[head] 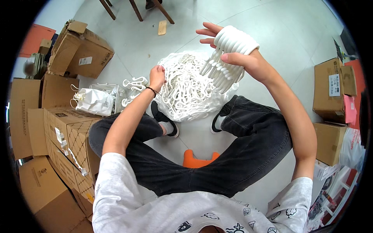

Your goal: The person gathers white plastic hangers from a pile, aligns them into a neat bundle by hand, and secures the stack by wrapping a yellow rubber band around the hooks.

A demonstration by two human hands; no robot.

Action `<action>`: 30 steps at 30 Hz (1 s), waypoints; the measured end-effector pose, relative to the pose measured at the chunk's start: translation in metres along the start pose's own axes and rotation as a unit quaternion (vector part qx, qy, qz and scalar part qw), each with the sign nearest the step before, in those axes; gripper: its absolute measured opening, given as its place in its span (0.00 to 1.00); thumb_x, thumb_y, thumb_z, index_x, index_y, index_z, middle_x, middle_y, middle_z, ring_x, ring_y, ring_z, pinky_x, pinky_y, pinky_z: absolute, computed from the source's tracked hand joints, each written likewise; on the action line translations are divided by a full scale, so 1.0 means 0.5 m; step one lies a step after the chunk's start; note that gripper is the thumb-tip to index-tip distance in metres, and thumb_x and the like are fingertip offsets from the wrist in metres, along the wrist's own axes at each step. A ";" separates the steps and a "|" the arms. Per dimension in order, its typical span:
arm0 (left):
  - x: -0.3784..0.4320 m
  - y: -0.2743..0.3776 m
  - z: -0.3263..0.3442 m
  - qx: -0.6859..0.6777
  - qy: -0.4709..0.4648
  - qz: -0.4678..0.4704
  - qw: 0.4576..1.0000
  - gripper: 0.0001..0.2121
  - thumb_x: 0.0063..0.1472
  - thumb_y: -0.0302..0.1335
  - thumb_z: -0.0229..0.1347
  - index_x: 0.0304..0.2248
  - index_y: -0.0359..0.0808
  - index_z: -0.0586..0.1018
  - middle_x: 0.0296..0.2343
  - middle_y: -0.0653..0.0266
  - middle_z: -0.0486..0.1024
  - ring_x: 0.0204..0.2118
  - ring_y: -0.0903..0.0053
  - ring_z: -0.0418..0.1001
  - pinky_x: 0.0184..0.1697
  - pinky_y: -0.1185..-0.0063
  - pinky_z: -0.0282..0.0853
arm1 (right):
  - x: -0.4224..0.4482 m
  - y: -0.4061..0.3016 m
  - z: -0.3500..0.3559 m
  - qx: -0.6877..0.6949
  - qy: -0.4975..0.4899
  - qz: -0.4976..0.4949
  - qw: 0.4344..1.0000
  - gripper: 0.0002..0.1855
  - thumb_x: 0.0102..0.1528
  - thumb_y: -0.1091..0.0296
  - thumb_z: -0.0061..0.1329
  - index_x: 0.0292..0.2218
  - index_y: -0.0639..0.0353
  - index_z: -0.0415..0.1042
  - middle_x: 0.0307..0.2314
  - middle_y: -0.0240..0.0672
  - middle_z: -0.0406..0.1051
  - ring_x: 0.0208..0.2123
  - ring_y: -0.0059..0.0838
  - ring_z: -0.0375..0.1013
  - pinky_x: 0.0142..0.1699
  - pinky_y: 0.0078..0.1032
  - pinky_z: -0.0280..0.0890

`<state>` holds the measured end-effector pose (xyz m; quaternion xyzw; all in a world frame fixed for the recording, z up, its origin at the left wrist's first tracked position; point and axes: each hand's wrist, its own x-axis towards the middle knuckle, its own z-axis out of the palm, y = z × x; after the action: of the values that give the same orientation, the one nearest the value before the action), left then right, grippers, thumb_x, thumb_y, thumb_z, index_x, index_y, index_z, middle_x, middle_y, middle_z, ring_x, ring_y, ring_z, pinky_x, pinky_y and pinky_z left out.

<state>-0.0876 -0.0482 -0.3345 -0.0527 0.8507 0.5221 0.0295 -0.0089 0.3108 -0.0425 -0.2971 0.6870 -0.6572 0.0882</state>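
Note:
Several thick white plastic hooks point(237, 40) lie side by side around my right hand point(233, 56), their hooked ends over its back and their stems hanging below the palm. The fingers reach out past them and the thumb presses on the row. My left hand point(157, 78) is curled at the left edge of a clear plastic bag point(174, 58); whether something is between its fingertips cannot be told. A heap of loose white hooks point(189, 87) fills the open bag on the floor between my feet. A few more hooks point(135, 84) lie left of my left hand.
Left stand a clear bin point(119, 96), a white bag point(97, 102) and cardboard boxes point(78, 125). An open carton point(93, 55) is at the upper left. More boxes point(326, 90) line the right. An orange stool point(198, 160) is under me; wooden legs point(135, 10) stand ahead.

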 end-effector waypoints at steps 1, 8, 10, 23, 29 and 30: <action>0.006 -0.019 0.010 -0.039 0.005 -0.070 0.997 0.17 0.73 0.32 0.43 0.28 0.33 0.74 0.20 0.67 0.70 0.17 0.77 0.68 0.16 0.71 0.64 | 0.000 0.000 -0.003 0.003 0.000 0.007 1.000 0.43 0.55 0.71 0.48 0.70 0.61 0.50 0.63 0.43 0.62 0.64 0.38 0.64 0.62 0.33 0.66; 0.130 -0.079 -0.001 -0.130 -0.025 -0.082 0.988 0.16 0.71 0.32 0.45 0.26 0.34 0.76 0.18 0.65 0.71 0.16 0.74 0.66 0.16 0.73 0.58 | 0.004 0.002 0.003 -0.005 -0.015 0.014 1.000 0.43 0.55 0.73 0.47 0.70 0.61 0.50 0.64 0.41 0.62 0.63 0.36 0.65 0.61 0.33 0.67; 0.117 -0.101 0.038 0.053 0.064 0.138 0.987 0.17 0.71 0.32 0.45 0.25 0.33 0.76 0.19 0.59 0.73 0.16 0.69 0.68 0.17 0.70 0.60 | 0.000 0.008 0.000 -0.008 -0.008 0.021 1.000 0.43 0.55 0.73 0.47 0.70 0.61 0.50 0.64 0.42 0.62 0.63 0.37 0.65 0.61 0.33 0.66; 0.056 -0.034 0.063 0.161 0.000 0.187 0.969 0.15 0.69 0.32 0.49 0.31 0.29 0.80 0.28 0.48 0.80 0.34 0.53 0.78 0.41 0.63 0.71 | -0.007 0.017 -0.001 -0.036 0.010 0.057 0.998 0.50 0.50 0.57 0.51 0.70 0.58 0.51 0.64 0.45 0.61 0.63 0.43 0.66 0.67 0.42 0.59; 0.052 -0.002 0.055 0.179 0.047 0.140 0.973 0.12 0.68 0.29 0.51 0.31 0.29 0.79 0.27 0.53 0.80 0.31 0.58 0.80 0.37 0.69 0.72 | -0.004 0.018 0.002 -0.027 0.000 0.066 0.997 0.51 0.49 0.57 0.52 0.71 0.55 0.51 0.64 0.43 0.62 0.63 0.43 0.66 0.66 0.44 0.60; 0.061 -0.007 0.048 0.106 0.020 0.088 0.990 0.12 0.68 0.29 0.51 0.30 0.29 0.80 0.26 0.55 0.80 0.29 0.61 0.81 0.35 0.70 0.72 | -0.001 0.018 0.005 -0.024 -0.002 0.065 0.998 0.51 0.49 0.57 0.52 0.71 0.56 0.51 0.64 0.44 0.62 0.63 0.43 0.66 0.66 0.44 0.60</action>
<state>-0.1174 -0.0302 -0.3517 0.0157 0.9031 0.4282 -0.0284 -0.0095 0.3084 -0.0516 -0.2548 0.7205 -0.6326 0.1251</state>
